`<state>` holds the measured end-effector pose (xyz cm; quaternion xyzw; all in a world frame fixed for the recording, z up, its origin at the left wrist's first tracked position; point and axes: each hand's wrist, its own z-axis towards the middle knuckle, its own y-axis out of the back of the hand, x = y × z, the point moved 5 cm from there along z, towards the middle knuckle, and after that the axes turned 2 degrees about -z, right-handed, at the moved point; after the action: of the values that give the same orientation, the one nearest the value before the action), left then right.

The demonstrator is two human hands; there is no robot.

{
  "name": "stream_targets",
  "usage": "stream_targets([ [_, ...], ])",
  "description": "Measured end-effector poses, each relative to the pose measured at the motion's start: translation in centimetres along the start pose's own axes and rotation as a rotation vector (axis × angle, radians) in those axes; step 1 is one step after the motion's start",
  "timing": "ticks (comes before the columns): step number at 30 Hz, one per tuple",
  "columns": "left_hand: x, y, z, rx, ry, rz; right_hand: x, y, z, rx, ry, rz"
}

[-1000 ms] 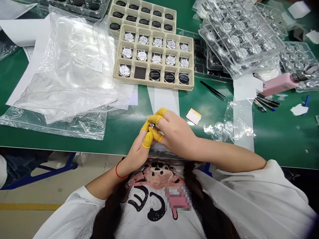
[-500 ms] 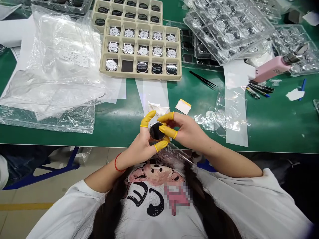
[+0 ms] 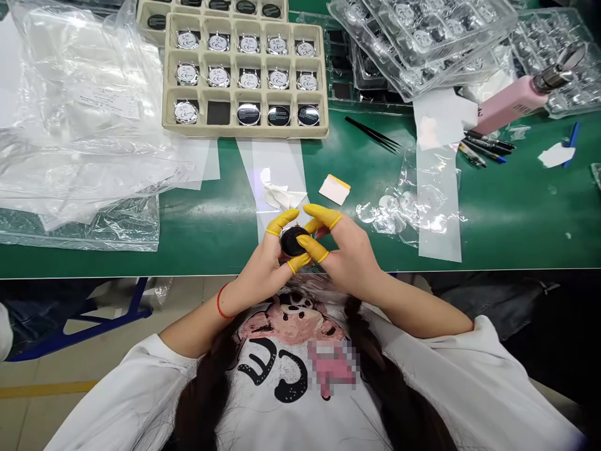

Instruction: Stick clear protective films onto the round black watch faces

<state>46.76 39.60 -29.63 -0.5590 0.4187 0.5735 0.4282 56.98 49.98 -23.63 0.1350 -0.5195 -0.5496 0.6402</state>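
Round black watch part [image 3: 292, 241] pinched between left hand [image 3: 260, 266] and right hand [image 3: 350, 257] fingertips (yellow finger cots [image 3: 284, 220] worn), over green bench mat [image 3: 516, 207].

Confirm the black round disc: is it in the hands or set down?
In the hands: the black round disc is pinched between the yellow-cotted fingertips of the left hand and the right hand.

Bright, even light, glare on the plastic bags [image 3: 79, 94], edges perhaps slightly warped
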Motion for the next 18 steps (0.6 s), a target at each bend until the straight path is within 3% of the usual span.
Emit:
stream_targets([
  [3,0.0,0.1,0.0,0.024,0.024,0.011,-0.4,-0.2,0.4,0.098,-0.072,0.12],
  [7,0.0,0.6,0.1,0.036,0.077,-0.001,0.4,-0.2,0.6,0.048,-0.015,0.141],
  [9,-0.1,0.9,0.2,0.016,0.098,-0.029,0.3,-0.5,0.7,0.069,-0.076,0.254],
  [15,0.2,1.3,0.3,-0.019,0.203,-0.195,-2.9,-1.9,0.8,0.114,-0.804,1.068],
  [18,0.1,1.4,0.3,-0.027,0.225,-0.201,-3.4,-2.6,0.8,0.135,-0.997,1.257],
])
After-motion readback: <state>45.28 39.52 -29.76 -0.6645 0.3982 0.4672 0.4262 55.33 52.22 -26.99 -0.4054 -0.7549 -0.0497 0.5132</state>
